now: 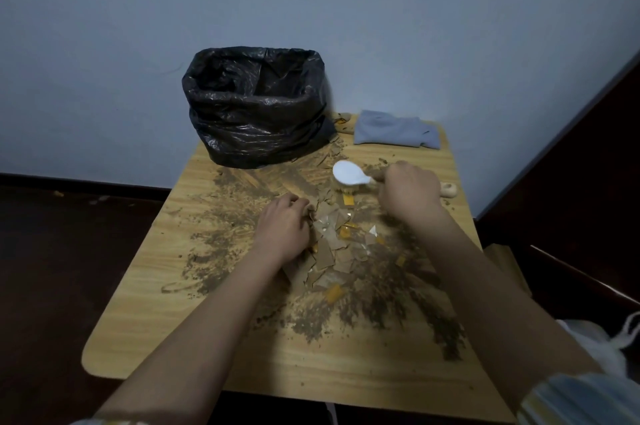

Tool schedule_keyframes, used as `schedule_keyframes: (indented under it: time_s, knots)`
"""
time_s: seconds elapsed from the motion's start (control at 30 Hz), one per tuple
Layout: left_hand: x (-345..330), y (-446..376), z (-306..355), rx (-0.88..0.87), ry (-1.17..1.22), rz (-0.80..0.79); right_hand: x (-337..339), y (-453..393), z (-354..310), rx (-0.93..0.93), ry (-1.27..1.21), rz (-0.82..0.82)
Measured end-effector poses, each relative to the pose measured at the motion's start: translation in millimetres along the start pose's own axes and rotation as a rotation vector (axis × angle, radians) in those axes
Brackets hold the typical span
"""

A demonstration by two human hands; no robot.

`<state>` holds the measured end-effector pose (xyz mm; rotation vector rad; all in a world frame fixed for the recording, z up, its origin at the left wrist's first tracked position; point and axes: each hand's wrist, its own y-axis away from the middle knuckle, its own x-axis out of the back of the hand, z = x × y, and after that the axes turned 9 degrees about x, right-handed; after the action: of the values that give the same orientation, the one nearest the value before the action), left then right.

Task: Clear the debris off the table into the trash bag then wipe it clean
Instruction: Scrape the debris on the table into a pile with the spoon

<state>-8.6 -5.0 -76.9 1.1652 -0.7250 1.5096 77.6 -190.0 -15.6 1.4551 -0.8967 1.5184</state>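
Observation:
A small wooden table [145, 331] is smeared with brown dirt [225, 220]. A heap of torn cardboard, clear scraps and orange bits [334, 251] lies in its middle. My left hand [282, 225] rests curled against the heap's left side, fingers in the scraps. My right hand [407, 194] grips the wooden handle of a brush [348, 176] with a white head, held just beyond the heap. An open black trash bag [256, 109] stands at the table's back left. A folded blue-grey cloth [394, 130] lies at the back right.
The table stands against a pale blue wall. Dark floor [69, 268] lies to the left and dark furniture [571, 164] to the right. More dirt streaks [408, 306] spread across the near right part of the tabletop.

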Motion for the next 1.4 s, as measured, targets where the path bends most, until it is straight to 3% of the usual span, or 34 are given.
schedule_keyframes:
  time_s: [0.23, 0.47, 0.7, 0.9, 1.17, 1.4]
  knots:
    - [0.3, 3.7, -1.1, 0.03, -0.005, 0.012, -4.2, -28.7, -25.5, 0.007, 0.018, -0.031]
    - [5.8, 7.1, -15.9, 0.066, -0.029, 0.016, -7.2, 1.3, -36.6, 0.152, 0.117, -0.067]
    - [5.5, 17.1, -10.7, 0.058, -0.052, -0.034, -2.8, 13.1, -11.7, -0.046, 0.04, -0.049]
    - [8.4, 29.1, -11.9, 0.067, -0.057, -0.092, -9.6, 32.0, -25.8, -0.028, 0.018, -0.124]
    - [23.8, 48.1, -12.6, 0.078, -0.085, -0.025, 13.8, 59.6, -32.4, -0.027, -0.034, 0.013]
    - [49.9, 71.5, -7.7, 0.052, -0.016, 0.202, 35.4, 87.6, -43.1, -0.031, -0.245, 0.17]
